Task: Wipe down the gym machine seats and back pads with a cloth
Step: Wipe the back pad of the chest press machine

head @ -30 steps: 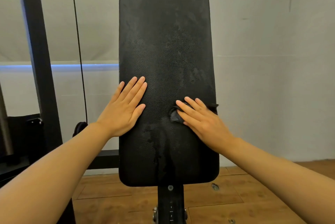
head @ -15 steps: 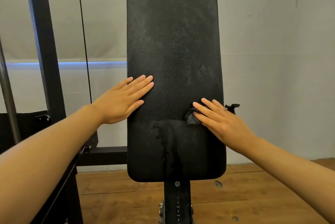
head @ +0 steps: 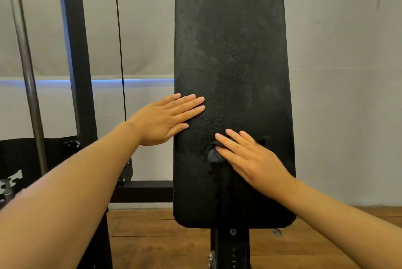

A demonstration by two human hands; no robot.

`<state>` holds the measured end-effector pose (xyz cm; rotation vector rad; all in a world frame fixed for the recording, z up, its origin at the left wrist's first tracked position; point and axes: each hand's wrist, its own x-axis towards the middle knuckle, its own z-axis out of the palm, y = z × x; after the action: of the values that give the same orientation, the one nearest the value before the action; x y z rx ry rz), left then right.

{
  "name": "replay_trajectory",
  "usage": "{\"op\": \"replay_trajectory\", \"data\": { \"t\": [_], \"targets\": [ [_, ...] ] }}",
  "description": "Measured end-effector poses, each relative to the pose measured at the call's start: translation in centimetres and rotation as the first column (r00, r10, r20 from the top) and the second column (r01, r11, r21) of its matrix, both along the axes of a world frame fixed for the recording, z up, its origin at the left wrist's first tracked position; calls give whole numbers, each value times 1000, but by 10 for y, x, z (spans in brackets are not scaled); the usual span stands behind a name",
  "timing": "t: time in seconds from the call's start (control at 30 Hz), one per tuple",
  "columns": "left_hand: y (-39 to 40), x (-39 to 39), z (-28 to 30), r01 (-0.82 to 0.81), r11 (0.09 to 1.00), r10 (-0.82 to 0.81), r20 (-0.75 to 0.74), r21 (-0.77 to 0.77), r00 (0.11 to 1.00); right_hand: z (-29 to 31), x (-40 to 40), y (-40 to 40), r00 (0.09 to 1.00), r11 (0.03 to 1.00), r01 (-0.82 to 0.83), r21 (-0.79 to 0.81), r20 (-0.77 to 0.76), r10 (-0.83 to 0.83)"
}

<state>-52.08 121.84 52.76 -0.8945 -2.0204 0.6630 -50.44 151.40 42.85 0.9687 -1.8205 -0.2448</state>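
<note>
Slid back toward the pad's (head: 230, 51) middle since earlier: right hand (head: 250, 160), fingers straight, pressing the dark cloth (head: 214, 154) lower center. Left hand (head: 167, 118) flat on the pad's left edge.

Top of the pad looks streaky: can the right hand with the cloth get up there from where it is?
Probably yes. The right hand presses the cloth low on the back pad, and nothing lies across the pad above it; the left hand sits off to the side.
</note>
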Motion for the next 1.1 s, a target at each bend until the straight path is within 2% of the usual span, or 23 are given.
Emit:
{"op": "replay_trajectory", "data": {
  "t": [0.1, 0.2, 0.33, 0.47, 0.73, 0.9, 1.0, 1.1],
  "targets": [
    [1, -1, -5, 12, 998, -10, -43, 65, 999, -7, 2, 8, 1000, 997, -3, -78, 1, 3],
    [1, -2, -6, 39, 996, -37, -33, 85, 999, -8, 1, -20, 999, 993, -45, -113, -22, 43],
    [-4, 2, 2, 49, 998, -50, 26, 35, 998, -7, -2, -79, 998, 995, -51, -90, -41, 47],
    [-10, 6, 20, 12, 999, -7, 133, -34, 991, -9, 3, -91, 999, 991, -24, -131, -31, 20],
    [-2, 6, 2, 49, 995, -56, 71, 86, 996, -12, 2, -95, 999, 993, -28, -111, -46, 23],
    [8, 5, -15, 69, 980, -83, 67, 189, 994, -40, 11, -75, 998, 996, -56, 76, 8, 55],
    [11, 5, -19, 80, 968, -99, 67, 238, 993, -34, 10, -74, 999, 990, -45, 132, -9, 46],
    [11, 4, -19, 93, 966, -110, 59, 241, 992, -19, 6, -85, 998, 998, -23, 57, -53, 26]
  ]
}}
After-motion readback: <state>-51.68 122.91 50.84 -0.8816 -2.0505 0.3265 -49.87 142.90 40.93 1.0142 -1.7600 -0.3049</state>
